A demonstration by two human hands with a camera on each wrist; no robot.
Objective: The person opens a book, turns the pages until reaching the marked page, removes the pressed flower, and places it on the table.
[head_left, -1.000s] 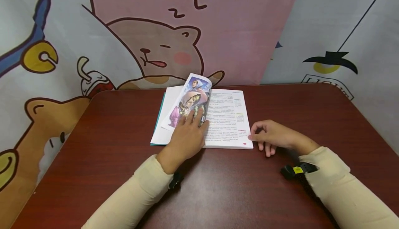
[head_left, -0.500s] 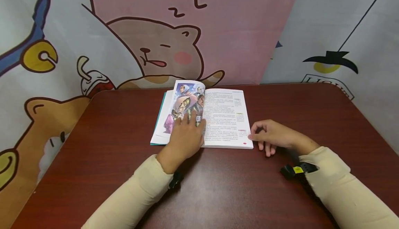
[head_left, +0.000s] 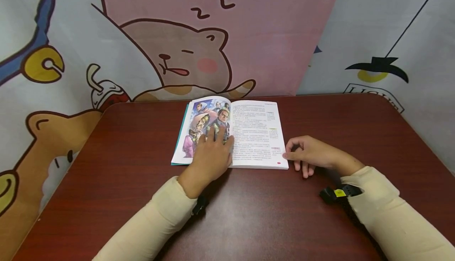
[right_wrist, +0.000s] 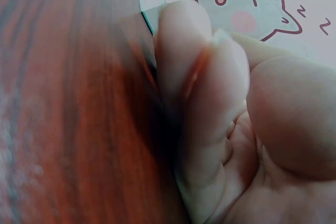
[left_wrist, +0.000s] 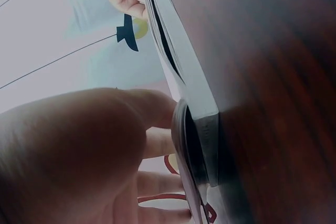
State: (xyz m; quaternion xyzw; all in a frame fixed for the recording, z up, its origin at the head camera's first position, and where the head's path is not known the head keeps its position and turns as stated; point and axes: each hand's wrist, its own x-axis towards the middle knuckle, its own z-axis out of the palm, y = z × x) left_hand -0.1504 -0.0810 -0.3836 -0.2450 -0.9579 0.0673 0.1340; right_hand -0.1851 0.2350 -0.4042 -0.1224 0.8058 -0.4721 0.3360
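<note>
An open book [head_left: 254, 142] lies on the table, a colour illustration of several figures on its left page [head_left: 199, 126] and printed text on the right. My left hand [head_left: 212, 156] rests on the lower part of that left page with fingers spread and nearly straight. In the left wrist view the pages [left_wrist: 181, 124] bow up near the spine beside the fingers. At the book's lower right corner, my right hand [head_left: 311, 152] pinches the edge between thumb and bent forefinger. Its other fingers [right_wrist: 207, 114] curl down beside the book, close over the table.
The dark red wooden table [head_left: 263, 217] extends around the book on all sides. Behind it hangs a cloth [head_left: 270, 47] printed with cartoon animals. A black wrist device [head_left: 330, 195] sits under the right sleeve.
The illustrated page has swung left and down from a tilted, half-raised position to lie over the left side. My left hand has shifted slightly left; the right hand has stayed put.
</note>
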